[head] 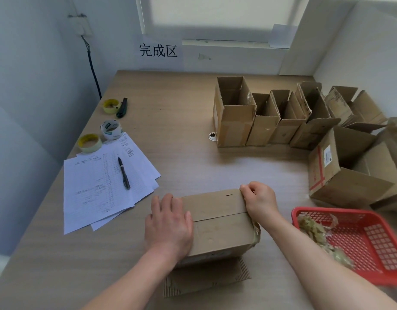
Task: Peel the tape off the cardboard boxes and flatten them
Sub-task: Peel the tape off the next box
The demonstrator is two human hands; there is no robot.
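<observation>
Item: cardboard box (pixel 217 222) on my counter (pixel 181 130), light, stiff, crushable; left hand (pixel 168 224) flat, released, steadying; right hand (pixel 259 199) grip clenched, pinching at its far corner edge, apparently tape.

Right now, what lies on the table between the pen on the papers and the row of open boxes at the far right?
In the head view, only bare tabletop lies between the pen and the open boxes; a small round fitting sits beside the nearest box.

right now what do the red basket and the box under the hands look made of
Red basket: looks like moulded plastic, glossy, with a regular open grid. Box: plain brown cardboard, matte, with a seam between its flaps; the loose sheet beneath it shows corrugated ridges.
</observation>
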